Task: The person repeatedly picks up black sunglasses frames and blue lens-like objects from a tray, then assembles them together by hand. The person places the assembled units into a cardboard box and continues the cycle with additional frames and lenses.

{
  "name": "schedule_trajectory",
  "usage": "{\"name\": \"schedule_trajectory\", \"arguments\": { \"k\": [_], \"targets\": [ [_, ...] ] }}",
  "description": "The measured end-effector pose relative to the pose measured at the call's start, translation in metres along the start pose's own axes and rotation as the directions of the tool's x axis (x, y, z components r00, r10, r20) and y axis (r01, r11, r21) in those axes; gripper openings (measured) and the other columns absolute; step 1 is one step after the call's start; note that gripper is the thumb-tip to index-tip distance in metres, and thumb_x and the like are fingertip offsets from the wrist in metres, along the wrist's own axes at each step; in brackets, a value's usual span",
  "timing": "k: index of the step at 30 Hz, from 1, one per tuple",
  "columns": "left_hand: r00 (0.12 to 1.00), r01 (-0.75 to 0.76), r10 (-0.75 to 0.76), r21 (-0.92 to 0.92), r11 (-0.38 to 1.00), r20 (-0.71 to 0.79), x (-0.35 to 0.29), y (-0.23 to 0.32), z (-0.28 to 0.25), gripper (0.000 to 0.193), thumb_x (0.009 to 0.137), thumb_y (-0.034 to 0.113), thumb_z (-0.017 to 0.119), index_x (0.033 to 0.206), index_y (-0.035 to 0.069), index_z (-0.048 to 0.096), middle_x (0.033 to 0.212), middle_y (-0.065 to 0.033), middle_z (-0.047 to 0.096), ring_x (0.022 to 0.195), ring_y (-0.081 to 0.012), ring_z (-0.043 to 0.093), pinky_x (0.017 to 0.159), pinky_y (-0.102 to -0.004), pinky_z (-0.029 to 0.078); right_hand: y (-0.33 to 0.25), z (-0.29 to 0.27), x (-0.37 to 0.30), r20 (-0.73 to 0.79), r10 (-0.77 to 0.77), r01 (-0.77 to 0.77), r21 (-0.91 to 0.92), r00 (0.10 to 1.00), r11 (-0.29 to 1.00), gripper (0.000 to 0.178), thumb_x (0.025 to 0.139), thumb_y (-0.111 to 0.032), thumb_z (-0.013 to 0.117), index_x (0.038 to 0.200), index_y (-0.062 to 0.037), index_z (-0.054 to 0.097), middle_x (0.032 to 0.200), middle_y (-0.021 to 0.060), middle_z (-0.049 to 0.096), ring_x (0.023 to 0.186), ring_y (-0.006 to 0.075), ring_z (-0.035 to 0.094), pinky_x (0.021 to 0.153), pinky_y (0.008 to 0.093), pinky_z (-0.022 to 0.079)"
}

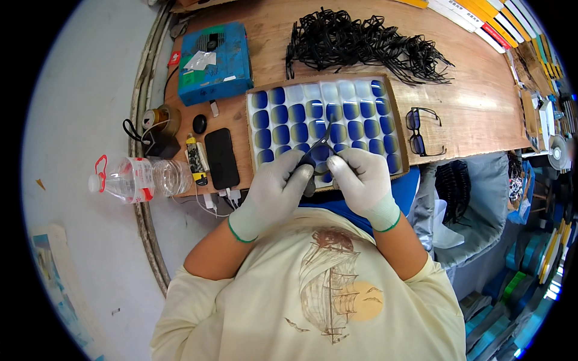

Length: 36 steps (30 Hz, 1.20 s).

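Observation:
Both hands wear white gloves with green cuff edges and meet over the near edge of a shallow cardboard tray (400, 135). My left hand (278, 183) pinches a black eyeglass frame (326, 133) between thumb and fingers. My right hand (365, 179) is closed on the frame's other side. One dark temple arm of it points up and away over the tray. The rest of the frame is partly hidden by my fingers. Rows of blue-to-yellowish tinted lenses (299, 132) lie in the tray, with several clear pockets at the far side.
Finished-looking black glasses (424, 132) lie right of the tray. Behind it is a heap of black frames (355, 42). A blue box (215, 63), black phone (221, 159), yellow cutter (195, 157) and plastic bottle (141, 179) are at left. A grey lined bin (481, 222) stands at right.

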<state>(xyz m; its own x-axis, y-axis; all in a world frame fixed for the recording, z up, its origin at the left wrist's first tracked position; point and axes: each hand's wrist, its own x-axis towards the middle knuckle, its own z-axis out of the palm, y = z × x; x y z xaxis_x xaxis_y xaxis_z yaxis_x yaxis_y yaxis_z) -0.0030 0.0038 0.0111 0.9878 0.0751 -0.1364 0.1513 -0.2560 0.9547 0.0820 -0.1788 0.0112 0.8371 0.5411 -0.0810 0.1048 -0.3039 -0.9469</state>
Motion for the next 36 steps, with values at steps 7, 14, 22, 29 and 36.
{"name": "schedule_trajectory", "arguments": {
  "k": [7,14,22,29,36],
  "targets": [
    [0.999,-0.002,0.004,0.049,0.999,-0.032,0.001,0.006,0.001,0.022,0.100,0.016,0.057,0.114,-0.002,0.060,0.077,-0.0161,0.067,0.070,-0.0279,0.070,0.067,-0.0376,0.054,-0.005,-0.011,0.003,0.094,-0.117,0.121,-0.037,0.989,0.992,0.017,0.091,-0.014,0.069,0.090,0.0033,0.066,0.067,0.0125,0.057,0.059,0.0187,0.056,0.057,0.0350,0.045],
    [0.944,-0.237,0.287,0.275,0.932,-0.160,0.005,0.012,0.012,0.033,0.097,0.011,0.061,0.124,-0.008,0.055,0.086,-0.0226,0.068,0.070,-0.0390,0.071,0.061,-0.0424,0.056,-0.001,-0.008,0.012,0.209,0.121,-0.175,0.264,0.970,0.948,0.025,0.097,-0.017,0.066,0.082,0.0022,0.064,0.068,0.0072,0.065,0.062,0.0087,0.060,0.057,0.0274,0.048],
    [0.966,-0.255,0.215,0.385,0.887,0.143,0.040,0.012,-0.019,0.024,0.091,0.011,0.064,0.112,-0.002,0.063,0.080,-0.0187,0.068,0.068,-0.0310,0.072,0.060,-0.0392,0.054,0.015,-0.008,0.037,-0.018,-0.259,0.258,-0.031,0.966,0.966,0.037,0.079,-0.013,0.081,0.107,0.0017,0.063,0.102,0.0141,0.065,0.099,0.0270,0.063,0.087,0.0382,0.051],
    [0.885,0.465,-0.207,0.765,0.445,-0.417,0.169,-0.102,-0.045,0.051,0.095,0.043,0.063,0.121,-0.001,0.065,0.125,-0.0261,0.062,0.118,-0.0406,0.062,0.101,-0.0464,0.051,0.011,-0.031,0.049,0.412,-0.279,0.340,-0.083,0.868,0.937,0.015,0.081,-0.009,0.073,0.084,0.0020,0.064,0.078,0.0192,0.058,0.080,0.0407,0.057,0.087,0.0448,0.049],
    [0.891,0.374,-0.080,0.622,0.688,-0.446,0.164,-0.116,-0.049,0.041,0.092,0.036,0.068,0.119,0.004,0.067,0.112,-0.0230,0.068,0.108,-0.0420,0.066,0.096,-0.0463,0.053,0.021,-0.014,0.026,0.127,-0.116,0.092,0.183,0.985,0.979,0.050,0.092,0.005,0.053,0.141,0.0075,0.039,0.116,0.0232,0.066,0.101,0.0352,0.069,0.090,0.0369,0.054]
  ]
}}
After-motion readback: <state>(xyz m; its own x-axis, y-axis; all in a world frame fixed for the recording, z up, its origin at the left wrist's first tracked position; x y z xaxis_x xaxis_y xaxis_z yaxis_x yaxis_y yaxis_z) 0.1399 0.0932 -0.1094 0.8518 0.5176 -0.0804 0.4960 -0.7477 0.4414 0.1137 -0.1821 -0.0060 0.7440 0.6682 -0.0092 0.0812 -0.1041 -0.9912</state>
